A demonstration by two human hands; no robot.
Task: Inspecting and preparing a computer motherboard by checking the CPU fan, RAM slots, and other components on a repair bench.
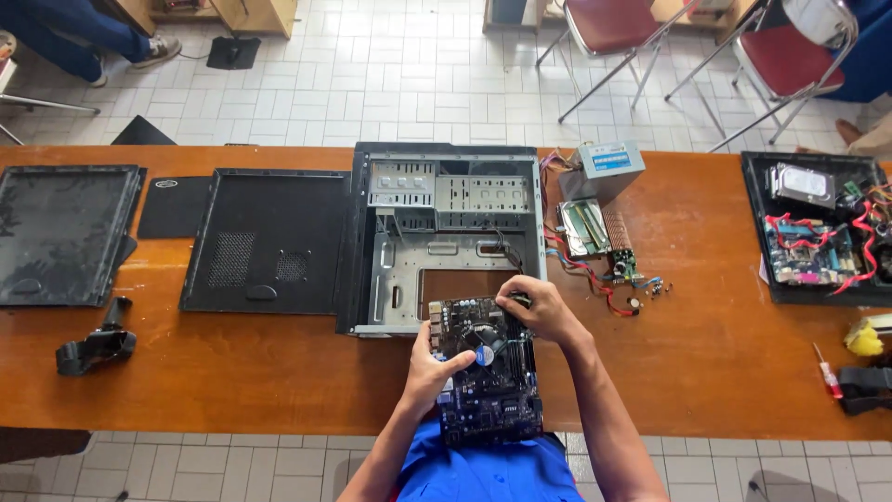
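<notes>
Your fingers point(437, 367) on the left hand point(429, 372) curl around the left edge of the motherboard point(488, 372), thumb lying across its top, while the right hand point(544, 311) pinches the board's upper right corner with bent fingers closed on it. You hold the board at the lower centre of the frame, tilted over the near edge of the table point(706, 363), just below the open computer case point(446, 237), and it sits outside the case. The case lies on its side with its mounting tray bare and nothing fixed inside. Two black side panels point(265, 242) lie off to the left. The power supply point(604, 167) and a loose drive point(585, 226) with wires rest to the right of the case, unmounted.
</notes>
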